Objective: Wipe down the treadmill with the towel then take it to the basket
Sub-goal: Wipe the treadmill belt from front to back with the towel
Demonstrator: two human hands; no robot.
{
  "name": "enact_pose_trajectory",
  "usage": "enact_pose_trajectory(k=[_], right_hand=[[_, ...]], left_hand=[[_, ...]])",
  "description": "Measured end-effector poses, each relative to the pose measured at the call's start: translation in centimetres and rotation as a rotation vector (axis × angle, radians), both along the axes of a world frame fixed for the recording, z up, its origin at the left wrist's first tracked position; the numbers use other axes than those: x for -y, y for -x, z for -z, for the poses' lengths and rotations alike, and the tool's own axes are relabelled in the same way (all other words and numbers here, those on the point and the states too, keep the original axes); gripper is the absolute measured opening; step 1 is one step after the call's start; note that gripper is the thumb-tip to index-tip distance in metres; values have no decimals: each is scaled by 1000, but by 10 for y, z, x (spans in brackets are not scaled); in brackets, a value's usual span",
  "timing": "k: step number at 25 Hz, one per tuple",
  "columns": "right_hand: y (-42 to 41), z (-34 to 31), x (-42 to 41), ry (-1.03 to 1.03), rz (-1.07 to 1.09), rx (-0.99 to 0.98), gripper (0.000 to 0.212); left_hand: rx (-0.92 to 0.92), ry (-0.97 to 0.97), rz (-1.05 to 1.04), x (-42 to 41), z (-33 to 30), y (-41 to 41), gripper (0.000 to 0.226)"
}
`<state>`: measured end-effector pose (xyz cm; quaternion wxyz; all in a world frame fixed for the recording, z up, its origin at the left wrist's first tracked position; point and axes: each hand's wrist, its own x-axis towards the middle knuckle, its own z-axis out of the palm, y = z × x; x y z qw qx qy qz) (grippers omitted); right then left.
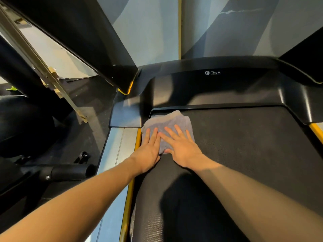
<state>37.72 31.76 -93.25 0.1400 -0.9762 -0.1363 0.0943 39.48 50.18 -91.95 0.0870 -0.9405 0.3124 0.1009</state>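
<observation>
A folded grey towel (170,122) lies flat on the black treadmill belt (244,145), at the belt's front left corner beside the yellow side strip. My left hand (151,147) presses on the towel's left part with straight fingers. My right hand (180,145) presses flat on its right part, fingers spread. The two hands touch side by side. The treadmill's black motor cover (218,88) with a white logo lies just beyond the towel. No basket is in view.
The treadmill's left upright (78,37) rises at the left, with a silver side rail (118,142) below it. Dark gym equipment and a black bar (66,172) stand on the floor at the left. A blue-grey wall (227,28) is ahead.
</observation>
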Motion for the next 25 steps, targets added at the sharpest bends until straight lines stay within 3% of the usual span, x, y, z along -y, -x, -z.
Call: enact_pose_trajectory(k=[6,17,25], right_hand=[[-32,-11,71,11,58,-32,62],[84,-18,344,70,300,-95,63],[151,-15,373,-12,346,-89,64]], left_hand=[[-159,64,-105,87,-24,-27,74],[-323,149,185,350,-2,40,76],[-344,19,216,395,-6,98,72]])
